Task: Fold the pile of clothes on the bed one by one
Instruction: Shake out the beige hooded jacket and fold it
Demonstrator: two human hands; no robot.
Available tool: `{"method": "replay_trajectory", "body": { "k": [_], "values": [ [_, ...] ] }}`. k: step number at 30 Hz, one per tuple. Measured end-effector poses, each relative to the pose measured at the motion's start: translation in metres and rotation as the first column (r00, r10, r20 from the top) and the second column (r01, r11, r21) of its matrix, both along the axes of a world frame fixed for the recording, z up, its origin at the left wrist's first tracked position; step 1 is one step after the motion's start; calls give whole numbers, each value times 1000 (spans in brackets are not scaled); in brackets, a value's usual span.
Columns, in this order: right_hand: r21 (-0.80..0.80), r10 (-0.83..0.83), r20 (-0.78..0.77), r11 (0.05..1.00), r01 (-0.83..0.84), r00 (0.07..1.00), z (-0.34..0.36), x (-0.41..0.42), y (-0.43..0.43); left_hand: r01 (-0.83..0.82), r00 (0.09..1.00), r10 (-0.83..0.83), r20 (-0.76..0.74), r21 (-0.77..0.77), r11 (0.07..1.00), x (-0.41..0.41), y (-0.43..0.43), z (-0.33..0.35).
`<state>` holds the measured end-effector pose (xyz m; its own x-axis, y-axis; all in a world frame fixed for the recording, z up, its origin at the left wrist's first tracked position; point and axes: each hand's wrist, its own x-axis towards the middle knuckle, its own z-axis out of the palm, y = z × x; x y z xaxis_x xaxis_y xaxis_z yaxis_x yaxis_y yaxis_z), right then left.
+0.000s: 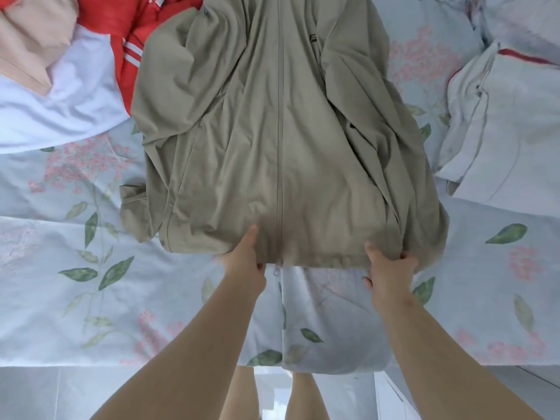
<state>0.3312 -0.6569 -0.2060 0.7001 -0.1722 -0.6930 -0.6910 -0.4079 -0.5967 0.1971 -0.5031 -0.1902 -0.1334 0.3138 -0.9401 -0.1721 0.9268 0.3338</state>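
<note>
A khaki zip-up jacket (272,131) lies spread front-up on the bed, zipper running down its middle and both sleeves folded in along its sides. My left hand (245,259) pinches the bottom hem just left of the zipper, thumb on top of the cloth. My right hand (391,265) grips the hem near its right corner, fingers tucked under the fabric. The hem is lifted slightly off the sheet.
A pile of unfolded clothes sits at the back left: a red garment with white stripes (130,31), a white one (66,110) and a peach one (30,40). Folded white clothes (503,125) lie at the right. The floral bedsheet (91,268) ends at the near edge, floor below.
</note>
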Motion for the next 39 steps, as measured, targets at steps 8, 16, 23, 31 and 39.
{"method": "replay_trajectory", "body": {
  "k": [8, 16, 23, 31, 39],
  "values": [
    [202, 276, 109, 934, -293, 955, 27, 5, -6, -73, 997, 69, 26, 150, 986, -23, 20, 4],
    [223, 445, 45, 869, -443, 895, 19, -4, 17, 142, 989, -144, 21, 78, 987, -3, 2, 3],
    [211, 426, 74, 877, -432, 902, 31, 2, 28, 127, 988, -109, -110, 167, 978, -14, 20, 0],
    [79, -36, -25, 996, 38, 999, 29, 21, -44, 52, 995, -61, 84, 106, 993, 3, -8, 5],
    [180, -156, 40, 973, 146, 987, 22, 24, -38, 199, 980, -200, -13, 170, 965, -13, -5, -6]
  ]
}}
